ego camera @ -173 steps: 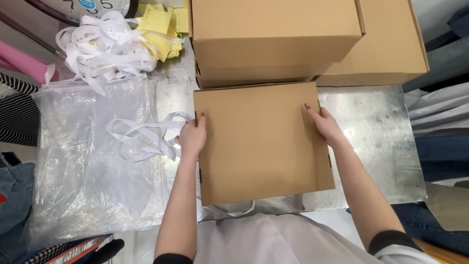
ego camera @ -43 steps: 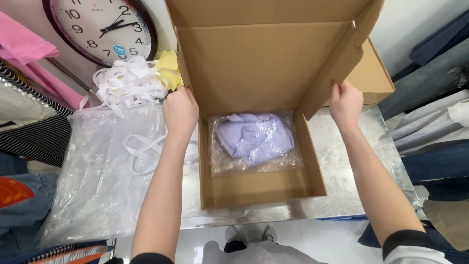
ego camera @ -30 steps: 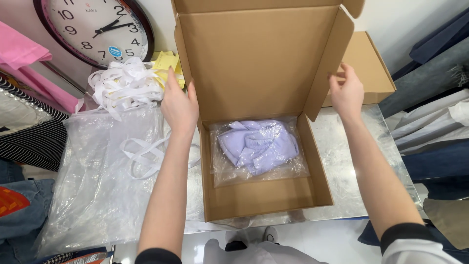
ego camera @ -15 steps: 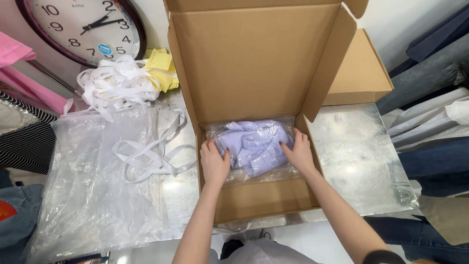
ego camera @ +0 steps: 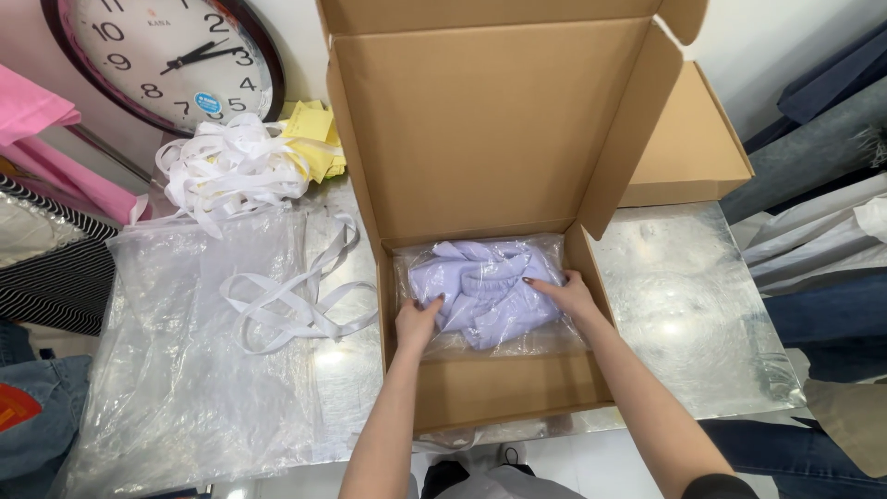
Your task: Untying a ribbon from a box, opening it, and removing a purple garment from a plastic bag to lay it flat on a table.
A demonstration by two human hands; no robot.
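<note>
An open brown cardboard box (ego camera: 504, 393) stands on the shiny metal table (ego camera: 684, 305), its lid upright at the back. Inside lies a lilac garment in a clear plastic bag (ego camera: 485, 286). My left hand (ego camera: 418, 323) rests on the bag's left side, fingers bent against it. My right hand (ego camera: 565, 294) lies on the bag's right side, fingers spread over the plastic. Whether either hand grips the bag is unclear.
Left of the box lie clear plastic bags (ego camera: 194, 360) with white ribbon loops (ego camera: 296, 300) on top. A heap of white ribbons (ego camera: 226, 171) and yellow paper slips (ego camera: 312, 129) sit at the back, under a wall clock (ego camera: 166, 51). Another closed cardboard box (ego camera: 688, 148) stands behind right. Folded clothes surround the table.
The box was shut, then I raised its lid and let go of the flaps. Both hands went down into the box onto the bagged garment, and have moved closer together on it.
</note>
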